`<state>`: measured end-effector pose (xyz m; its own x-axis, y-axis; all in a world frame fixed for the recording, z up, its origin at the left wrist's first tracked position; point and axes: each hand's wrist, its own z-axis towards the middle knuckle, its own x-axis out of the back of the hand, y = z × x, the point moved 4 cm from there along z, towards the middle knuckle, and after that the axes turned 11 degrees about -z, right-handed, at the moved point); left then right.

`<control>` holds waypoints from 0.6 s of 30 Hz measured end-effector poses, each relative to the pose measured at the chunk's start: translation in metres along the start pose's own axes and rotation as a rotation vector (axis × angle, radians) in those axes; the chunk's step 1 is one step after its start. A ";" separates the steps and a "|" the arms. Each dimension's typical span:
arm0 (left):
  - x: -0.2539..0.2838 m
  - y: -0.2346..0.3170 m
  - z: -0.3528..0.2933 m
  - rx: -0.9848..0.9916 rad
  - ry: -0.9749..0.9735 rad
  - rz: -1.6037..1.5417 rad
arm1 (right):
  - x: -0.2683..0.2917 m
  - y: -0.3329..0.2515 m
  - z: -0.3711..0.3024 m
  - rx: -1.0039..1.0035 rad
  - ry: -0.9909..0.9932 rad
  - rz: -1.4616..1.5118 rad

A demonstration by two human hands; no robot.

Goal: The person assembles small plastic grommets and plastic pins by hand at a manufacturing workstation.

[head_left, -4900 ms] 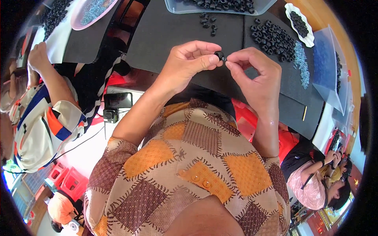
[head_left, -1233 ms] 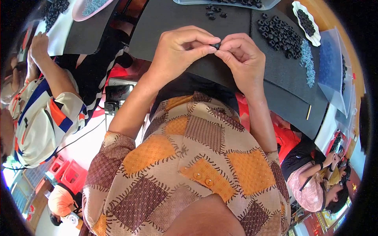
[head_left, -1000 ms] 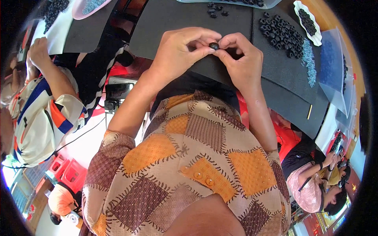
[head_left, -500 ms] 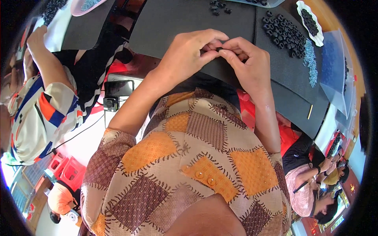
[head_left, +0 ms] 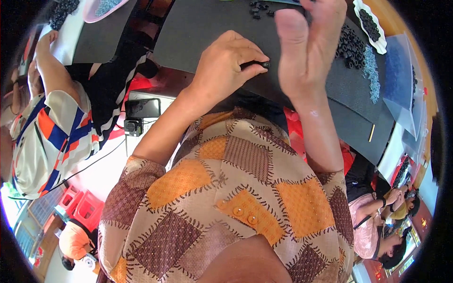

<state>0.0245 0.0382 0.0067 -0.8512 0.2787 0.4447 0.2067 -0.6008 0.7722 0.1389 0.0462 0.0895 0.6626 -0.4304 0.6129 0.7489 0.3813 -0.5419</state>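
Over the near part of the dark table mat (head_left: 184, 37), my left hand (head_left: 229, 66) pinches a small black ring-like piece (head_left: 265, 64) between thumb and fingertips. My right hand (head_left: 309, 52) is raised to the right of it, apart from the piece. Its thumb and fingers stretch up and away, slightly blurred, and nothing shows in it. Just beyond its right side lies a pile of black ring-shaped parts (head_left: 350, 53), partly hidden by the hand. A strip of small pale-blue clear pieces (head_left: 372, 75) lies right of that pile.
A white scalloped dish (head_left: 381, 46) of black parts stands at the far right beside a clear plastic bin (head_left: 401, 89). A few loose black parts (head_left: 257, 9) lie at the far edge. A thin stick (head_left: 372, 133) rests at the right. People sit on both sides.
My hands have come apart. The right one has let go of the black piece and lifted up, its fingers extending; the left still holds the piece.
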 end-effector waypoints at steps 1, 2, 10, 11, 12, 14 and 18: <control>0.000 0.001 0.001 0.003 0.011 0.009 | -0.030 0.003 0.011 0.182 0.225 0.247; 0.002 0.004 0.000 0.007 0.023 0.016 | -0.041 0.005 0.009 0.365 0.446 0.492; 0.006 -0.003 -0.002 -0.032 0.077 0.089 | -0.001 0.001 0.010 0.374 -0.011 -0.290; 0.006 0.000 -0.003 -0.030 0.052 0.082 | -0.002 0.000 0.002 0.365 -0.014 -0.294; 0.006 0.002 -0.002 -0.033 0.032 0.074 | -0.009 0.003 -0.004 0.310 -0.059 -0.205; 0.006 0.002 -0.002 -0.031 0.025 0.052 | -0.029 0.012 -0.015 0.204 -0.137 -0.027; 0.005 -0.004 -0.003 0.081 0.005 0.165 | -0.024 0.007 -0.014 0.129 -0.183 0.345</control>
<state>0.0176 0.0397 0.0041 -0.8051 0.1773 0.5660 0.3818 -0.5753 0.7234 0.1281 0.0479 0.0624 0.8552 -0.1115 0.5062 0.4689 0.5825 -0.6639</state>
